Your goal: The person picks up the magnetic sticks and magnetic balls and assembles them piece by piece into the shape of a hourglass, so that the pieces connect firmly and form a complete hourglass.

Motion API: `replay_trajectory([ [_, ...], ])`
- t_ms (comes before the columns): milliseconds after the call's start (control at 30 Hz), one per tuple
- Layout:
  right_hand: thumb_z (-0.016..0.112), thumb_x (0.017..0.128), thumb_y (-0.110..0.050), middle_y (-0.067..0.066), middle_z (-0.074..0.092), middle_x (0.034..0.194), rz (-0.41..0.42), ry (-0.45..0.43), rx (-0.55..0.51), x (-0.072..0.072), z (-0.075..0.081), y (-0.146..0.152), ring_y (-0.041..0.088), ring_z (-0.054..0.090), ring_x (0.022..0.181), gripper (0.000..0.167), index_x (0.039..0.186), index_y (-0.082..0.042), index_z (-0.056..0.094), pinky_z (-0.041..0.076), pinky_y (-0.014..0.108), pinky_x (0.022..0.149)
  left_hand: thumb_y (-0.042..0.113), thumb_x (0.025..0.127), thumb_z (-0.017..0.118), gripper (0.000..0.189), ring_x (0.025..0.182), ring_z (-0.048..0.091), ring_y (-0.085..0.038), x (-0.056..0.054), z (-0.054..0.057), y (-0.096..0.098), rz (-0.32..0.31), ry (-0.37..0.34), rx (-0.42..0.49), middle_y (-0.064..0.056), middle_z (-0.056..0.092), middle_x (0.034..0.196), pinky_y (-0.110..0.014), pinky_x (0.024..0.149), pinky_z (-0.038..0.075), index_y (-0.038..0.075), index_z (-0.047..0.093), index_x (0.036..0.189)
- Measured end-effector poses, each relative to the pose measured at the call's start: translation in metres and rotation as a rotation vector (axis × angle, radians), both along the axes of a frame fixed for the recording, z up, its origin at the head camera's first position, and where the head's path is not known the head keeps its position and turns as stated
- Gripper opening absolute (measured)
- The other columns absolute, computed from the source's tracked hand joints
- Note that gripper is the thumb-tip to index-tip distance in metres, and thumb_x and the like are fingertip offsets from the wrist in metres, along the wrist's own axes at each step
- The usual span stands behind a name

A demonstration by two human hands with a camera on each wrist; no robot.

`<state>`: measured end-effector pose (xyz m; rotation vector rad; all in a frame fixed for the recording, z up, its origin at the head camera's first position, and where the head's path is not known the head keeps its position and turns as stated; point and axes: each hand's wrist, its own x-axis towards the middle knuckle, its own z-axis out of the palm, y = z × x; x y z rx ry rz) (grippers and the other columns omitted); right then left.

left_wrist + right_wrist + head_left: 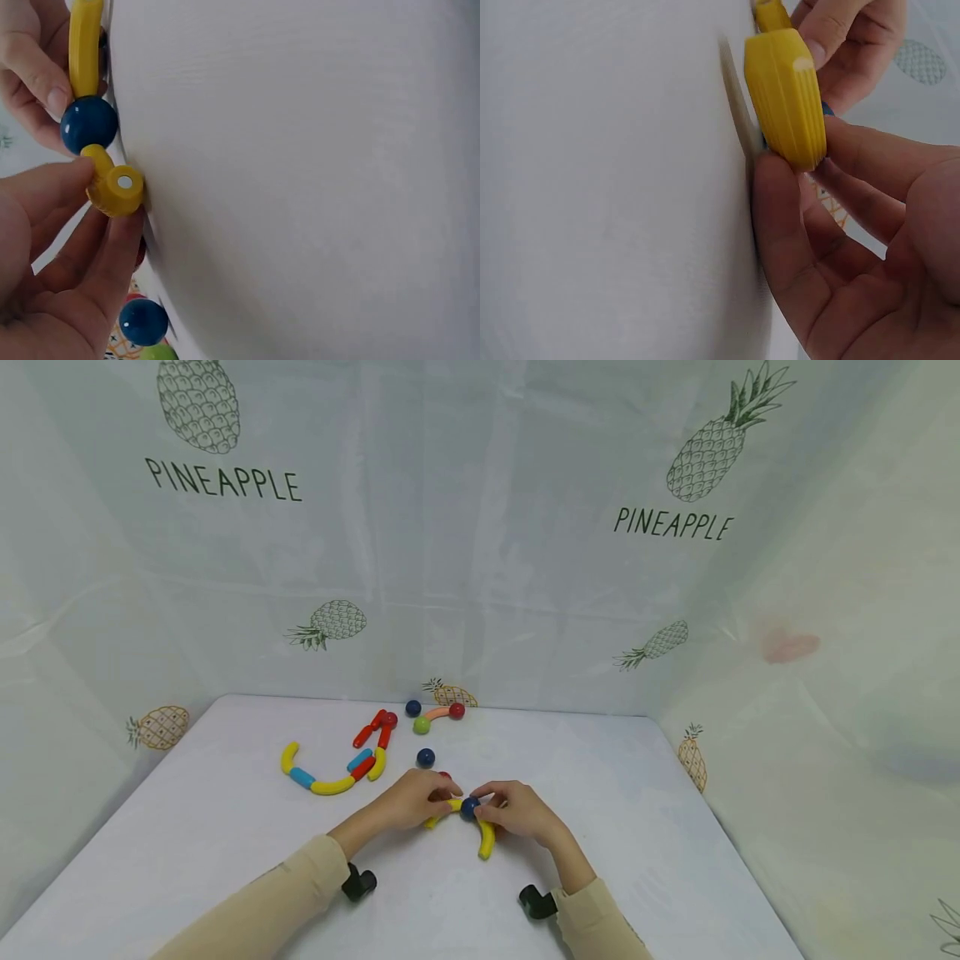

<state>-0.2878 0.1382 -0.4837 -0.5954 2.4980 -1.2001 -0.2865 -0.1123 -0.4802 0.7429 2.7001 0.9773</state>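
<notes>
My left hand [408,799] pinches a curved yellow building stick [116,191] between thumb and fingers; a round silvery spot shows on the stick's free end. The other end touches a dark blue ball [89,124]. With its fingertips my right hand [523,812] holds that ball, close to where a second curved yellow stick [487,841] joins it. This second stick bends toward the person, and in the right wrist view its ribbed yellow side [786,97] hides most of the ball. Behind the left fingers a red ball [445,775] is partly covered.
Left of the hands lies a chain of yellow, blue and red sticks [333,787], with red sticks [367,731] and a red ball [391,719] beyond. Two loose blue balls [426,757] sit farther back, near an orange curved stick [438,713] between green and red balls.
</notes>
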Motion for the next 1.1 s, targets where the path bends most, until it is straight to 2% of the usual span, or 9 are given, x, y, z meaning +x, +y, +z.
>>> replay_trajectory([
  [167, 0.075, 0.1, -0.025, 0.001, 0.069, 0.089, 0.001, -0.009, 0.004, 0.0, 0.003, 0.003, 0.016, 0.065, 0.068, 0.028, 0.125, -0.012, 0.074, 0.056, 0.028, 0.064, 0.016, 0.095, 0.081, 0.028, 0.094, 0.063, -0.012, 0.0, -0.001, -0.003, 0.032, -0.038, -0.008, 0.008, 0.071, 0.102, -0.032, 0.09, 0.06, 0.018, 0.076, 0.123],
  [333, 0.074, 0.101, -0.024, 0.003, 0.07, 0.09, -0.018, -0.049, -0.014, 0.0, 0.005, 0.007, 0.018, 0.069, 0.069, 0.026, 0.122, -0.01, 0.072, 0.061, 0.031, 0.067, 0.015, 0.096, 0.081, 0.025, 0.092, 0.061, -0.013, -0.001, -0.001, -0.006, 0.048, -0.009, -0.022, 0.008, 0.069, 0.099, -0.034, 0.09, 0.06, 0.018, 0.074, 0.12],
  [533, 0.076, 0.099, -0.025, 0.006, 0.069, 0.094, -0.019, -0.075, -0.041, 0.002, 0.007, 0.005, 0.019, 0.071, 0.07, 0.028, 0.121, -0.008, 0.071, 0.063, 0.034, 0.068, 0.014, 0.098, 0.077, 0.021, 0.091, 0.061, -0.012, -0.002, -0.002, -0.006, 0.033, 0.014, -0.013, 0.009, 0.07, 0.098, -0.035, 0.09, 0.059, 0.02, 0.076, 0.118],
  [733, 0.077, 0.098, -0.028, 0.003, 0.069, 0.099, -0.026, -0.008, -0.008, 0.002, 0.006, 0.001, 0.017, 0.065, 0.08, 0.028, 0.119, -0.011, 0.075, 0.058, 0.032, 0.071, 0.015, 0.099, 0.077, 0.021, 0.088, 0.06, -0.011, -0.001, 0.001, -0.001, 0.022, 0.025, 0.014, 0.011, 0.071, 0.098, -0.03, 0.085, 0.057, 0.02, 0.079, 0.119],
  [867, 0.076, 0.097, -0.03, -0.001, 0.072, 0.099, -0.038, 0.047, 0.021, 0.002, 0.005, -0.002, 0.017, 0.063, 0.087, 0.026, 0.116, -0.013, 0.077, 0.055, 0.031, 0.074, 0.015, 0.098, 0.078, 0.021, 0.089, 0.062, -0.01, 0.0, 0.003, 0.004, 0.007, 0.016, 0.041, 0.01, 0.073, 0.1, -0.03, 0.086, 0.058, 0.018, 0.079, 0.119],
  [1100, 0.076, 0.097, -0.026, -0.002, 0.073, 0.095, -0.063, 0.088, 0.015, 0.001, 0.001, -0.003, 0.015, 0.063, 0.084, 0.02, 0.112, -0.012, 0.079, 0.054, 0.028, 0.071, 0.015, 0.097, 0.079, 0.016, 0.088, 0.064, -0.009, 0.0, 0.003, 0.008, 0.024, 0.0, 0.066, 0.011, 0.073, 0.096, -0.029, 0.086, 0.059, 0.02, 0.078, 0.112],
])
